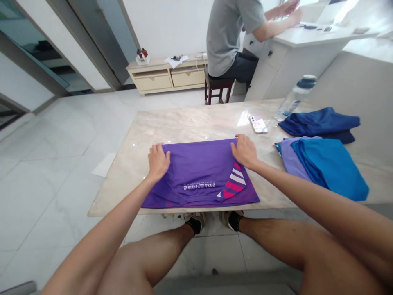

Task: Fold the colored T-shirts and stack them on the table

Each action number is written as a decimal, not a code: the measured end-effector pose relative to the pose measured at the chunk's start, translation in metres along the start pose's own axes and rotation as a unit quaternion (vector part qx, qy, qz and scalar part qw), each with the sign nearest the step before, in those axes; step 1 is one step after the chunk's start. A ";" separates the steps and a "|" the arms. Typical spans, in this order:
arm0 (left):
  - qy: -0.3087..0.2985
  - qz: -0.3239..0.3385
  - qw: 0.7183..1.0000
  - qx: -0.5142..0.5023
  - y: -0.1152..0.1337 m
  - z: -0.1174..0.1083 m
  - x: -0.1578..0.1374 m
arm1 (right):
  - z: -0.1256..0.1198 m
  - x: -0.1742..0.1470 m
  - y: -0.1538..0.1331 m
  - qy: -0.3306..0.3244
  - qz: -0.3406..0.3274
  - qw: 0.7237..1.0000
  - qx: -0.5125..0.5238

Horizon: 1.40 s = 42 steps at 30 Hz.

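Note:
A folded purple T-shirt [196,166] lies flat on the marble-patterned table in front of me. White print and a patch of pink and white stripes show on it, and its neckline faces me. My left hand [159,162] is at its far left corner, thumb on the cloth and fingers curled by the edge. At the far right corner, my right hand [245,150] holds the edge in the same way, thumb over the fabric. The undersides of both grips are hidden.
Folded blue and lilac clothes [334,164] and a navy garment [322,123] lie at the table's right. A clear bottle [293,100] and a phone [259,124] stand near them. Beyond the table [184,123], a person [225,41] sits on a stool by a white counter.

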<state>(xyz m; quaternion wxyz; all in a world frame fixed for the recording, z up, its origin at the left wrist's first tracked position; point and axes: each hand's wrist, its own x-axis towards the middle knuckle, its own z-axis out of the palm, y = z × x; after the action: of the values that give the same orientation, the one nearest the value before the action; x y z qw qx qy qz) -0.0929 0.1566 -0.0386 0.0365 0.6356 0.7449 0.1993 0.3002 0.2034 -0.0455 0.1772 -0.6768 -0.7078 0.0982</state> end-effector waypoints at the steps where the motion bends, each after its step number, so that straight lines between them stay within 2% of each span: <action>1: -0.022 0.080 0.996 0.012 0.008 0.003 -0.018 | 0.003 -0.015 -0.007 -0.008 -0.078 0.997 -0.016; 2: -0.052 0.146 0.988 0.018 0.013 0.005 -0.036 | 0.008 -0.032 -0.013 -0.030 -0.146 0.988 -0.027; 3: -0.078 0.180 0.980 0.025 0.016 0.008 -0.054 | 0.013 -0.049 -0.018 -0.056 -0.191 0.979 -0.036; 5: -0.110 0.195 0.973 0.052 0.012 0.011 -0.083 | 0.023 -0.083 -0.025 -0.100 -0.218 0.970 -0.051; 7: -0.136 0.211 0.965 0.080 -0.002 0.007 -0.101 | 0.024 -0.108 -0.025 -0.144 -0.226 0.962 -0.056; 10: -0.135 0.205 0.959 0.141 -0.019 -0.016 -0.108 | 0.001 -0.125 -0.017 -0.242 -0.286 0.926 -0.044; 12: -0.112 0.175 0.960 0.187 -0.015 -0.040 -0.107 | -0.026 -0.125 -0.008 -0.278 -0.297 0.913 -0.032; 13: -0.106 0.166 0.960 0.201 -0.006 -0.052 -0.106 | -0.041 -0.123 -0.003 -0.269 -0.273 0.923 -0.027; 15: -0.134 0.156 0.959 0.196 0.028 -0.072 -0.106 | -0.069 -0.116 0.010 -0.211 -0.180 0.961 -0.015; 18: -0.223 0.141 0.954 0.144 0.104 -0.079 -0.111 | -0.098 -0.107 0.029 -0.131 -0.063 0.989 0.005; 22: -0.266 0.149 0.946 0.114 0.205 -0.044 -0.131 | -0.108 -0.106 0.051 -0.100 0.004 0.995 0.026; 25: -0.290 0.147 0.939 0.109 0.252 -0.014 -0.154 | -0.102 -0.109 0.062 -0.100 0.039 0.993 0.050; 28: -0.309 0.142 0.934 0.111 0.273 0.000 -0.172 | -0.092 -0.108 0.068 -0.095 0.073 0.990 0.078; 33: -0.354 0.122 0.922 0.101 0.278 0.003 -0.172 | -0.072 -0.096 0.065 -0.117 0.128 0.973 0.151; 38: -0.370 0.099 0.920 0.083 0.280 0.003 -0.165 | -0.051 -0.085 0.047 -0.151 0.188 0.940 0.241; 42: -0.383 0.090 0.918 0.042 0.285 0.002 -0.178 | -0.040 -0.080 0.035 -0.160 0.255 0.908 0.292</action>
<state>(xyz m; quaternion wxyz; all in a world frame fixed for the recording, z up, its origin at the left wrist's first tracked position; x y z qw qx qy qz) 0.2070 0.0183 0.0224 0.2747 0.7287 0.6210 -0.0885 0.3498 0.1222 -0.0312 0.2197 -0.7273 -0.4699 0.4494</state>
